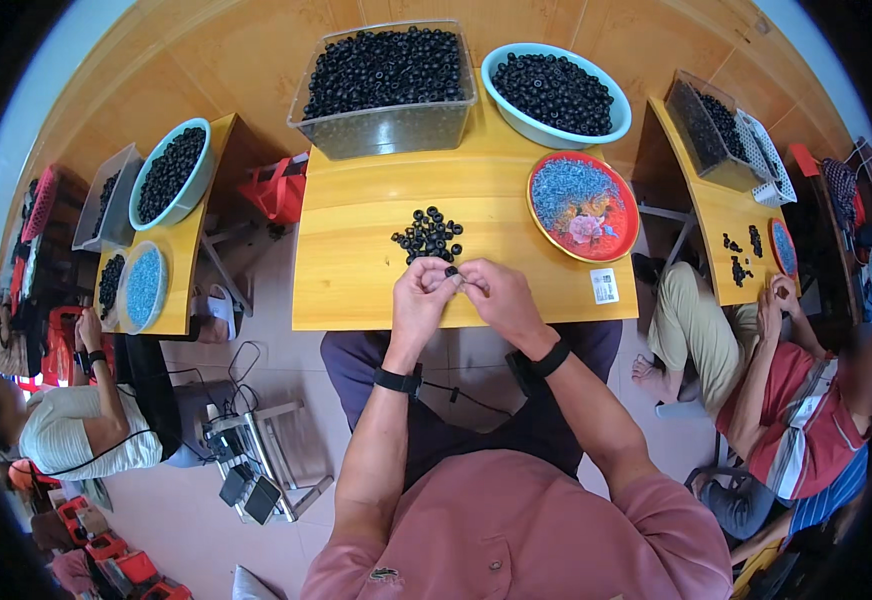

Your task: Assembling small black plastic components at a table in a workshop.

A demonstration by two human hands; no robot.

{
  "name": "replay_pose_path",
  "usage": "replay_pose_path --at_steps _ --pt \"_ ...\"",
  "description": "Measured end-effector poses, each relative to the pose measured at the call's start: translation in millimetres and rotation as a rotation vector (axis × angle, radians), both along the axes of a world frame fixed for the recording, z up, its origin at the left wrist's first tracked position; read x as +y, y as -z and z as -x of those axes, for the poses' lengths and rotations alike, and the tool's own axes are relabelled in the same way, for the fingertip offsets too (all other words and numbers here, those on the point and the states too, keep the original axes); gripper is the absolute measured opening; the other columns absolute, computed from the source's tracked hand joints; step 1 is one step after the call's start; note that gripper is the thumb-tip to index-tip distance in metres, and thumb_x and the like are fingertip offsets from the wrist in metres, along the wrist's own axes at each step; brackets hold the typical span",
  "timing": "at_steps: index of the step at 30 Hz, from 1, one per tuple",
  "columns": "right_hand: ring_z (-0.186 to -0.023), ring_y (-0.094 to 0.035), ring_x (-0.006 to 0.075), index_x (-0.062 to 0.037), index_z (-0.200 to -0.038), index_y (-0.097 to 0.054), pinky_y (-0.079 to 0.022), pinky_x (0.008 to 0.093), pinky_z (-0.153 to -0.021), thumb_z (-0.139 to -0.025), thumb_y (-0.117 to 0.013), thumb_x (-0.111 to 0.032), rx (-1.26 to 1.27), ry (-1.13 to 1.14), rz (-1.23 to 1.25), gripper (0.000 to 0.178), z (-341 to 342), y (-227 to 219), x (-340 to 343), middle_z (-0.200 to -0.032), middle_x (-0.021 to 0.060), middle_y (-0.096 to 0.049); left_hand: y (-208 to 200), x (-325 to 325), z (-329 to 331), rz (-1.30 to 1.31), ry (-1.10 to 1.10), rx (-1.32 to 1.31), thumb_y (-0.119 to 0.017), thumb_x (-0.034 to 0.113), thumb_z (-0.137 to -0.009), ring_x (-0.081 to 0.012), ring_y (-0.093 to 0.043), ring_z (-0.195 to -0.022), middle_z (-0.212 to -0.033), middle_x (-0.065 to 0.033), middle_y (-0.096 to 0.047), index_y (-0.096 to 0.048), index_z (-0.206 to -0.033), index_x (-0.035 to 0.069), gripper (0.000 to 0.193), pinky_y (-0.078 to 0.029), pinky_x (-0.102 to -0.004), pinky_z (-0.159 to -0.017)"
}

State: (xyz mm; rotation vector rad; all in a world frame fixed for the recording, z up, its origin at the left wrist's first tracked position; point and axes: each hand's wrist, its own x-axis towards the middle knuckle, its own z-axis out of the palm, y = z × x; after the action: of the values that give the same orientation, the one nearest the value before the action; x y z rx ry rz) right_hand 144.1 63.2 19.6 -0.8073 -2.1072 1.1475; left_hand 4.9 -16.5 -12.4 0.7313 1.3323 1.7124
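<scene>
My left hand (422,306) pinches a small black round part (451,271) between thumb and fingertips, above the table's near edge. Right beside it, my right hand (504,302) is closed with its fingertips against the same spot; whatever it grips is too small to make out. Just beyond my hands lies a loose pile of black round parts (428,235), some showing a hole. To the right, a red round tray (623,230) with a flower print holds many small blue-grey pieces (578,190).
A clear bin (386,130) and a light-blue basin (556,137), both full of black parts, stand at the back of the yellow table (346,290). A white label (604,286) lies front right. People work at side tables left and right; a metal stool (256,455) stands lower left.
</scene>
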Motion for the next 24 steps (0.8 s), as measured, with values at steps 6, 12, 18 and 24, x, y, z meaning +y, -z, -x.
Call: replay_pose_path --at_steps 6,12,18,24 --pt "-0.082 -0.071 0.0325 -0.0015 -0.102 -0.066 -0.055 0.0410 -0.072 -0.087 -0.068 -0.007 -0.009 -0.039 -0.043 0.016 -4 2 5 -0.088 0.0157 -0.072 -6 0 -3 0.027 0.015 -0.003 -0.070 -0.002 -0.093 -0.0050 -0.064 -0.074 -0.085 -0.0019 -0.071 -0.061 -0.107 0.002 0.018 -0.050 -0.0197 -0.066" --pt "-0.079 -0.067 0.0325 -0.0040 -0.096 -0.065 -0.052 0.0421 -0.070 -0.083 -0.072 -0.009 -0.115 -0.059 -0.268 0.015 -6 -4 7 -0.083 0.0126 -0.068 -5 2 4 0.113 0.076 0.071 -0.073 0.000 -0.092 -0.0036 -0.059 -0.068 -0.079 0.0008 -0.069 -0.061 -0.105 0.003 0.018 -0.046 -0.0190 -0.062" --pt "-0.078 -0.067 0.0308 -0.0048 -0.092 -0.068 -0.052 0.0409 -0.070 -0.082 -0.073 -0.010 -0.018 -0.033 -0.224 0.012 -7 -4 5 -0.082 0.0109 -0.067 -9 3 2 0.119 0.052 0.049 -0.074 0.002 -0.092 -0.0037 -0.059 -0.067 -0.078 0.0001 -0.069 -0.061 -0.104 0.003 0.018 -0.047 -0.0192 -0.061" --pt "-0.075 -0.066 0.0284 -0.0044 -0.092 -0.069 -0.052 0.0382 -0.067 -0.082 -0.074 -0.010 -0.028 -0.044 -0.186 0.012 -8 -1 7 -0.085 0.0102 -0.068 -13 2 0 0.147 0.055 0.045 -0.074 0.002 -0.092 -0.0044 -0.061 -0.069 -0.079 -0.0011 -0.070 -0.061 -0.106 0.002 0.019 -0.048 -0.0194 -0.062"
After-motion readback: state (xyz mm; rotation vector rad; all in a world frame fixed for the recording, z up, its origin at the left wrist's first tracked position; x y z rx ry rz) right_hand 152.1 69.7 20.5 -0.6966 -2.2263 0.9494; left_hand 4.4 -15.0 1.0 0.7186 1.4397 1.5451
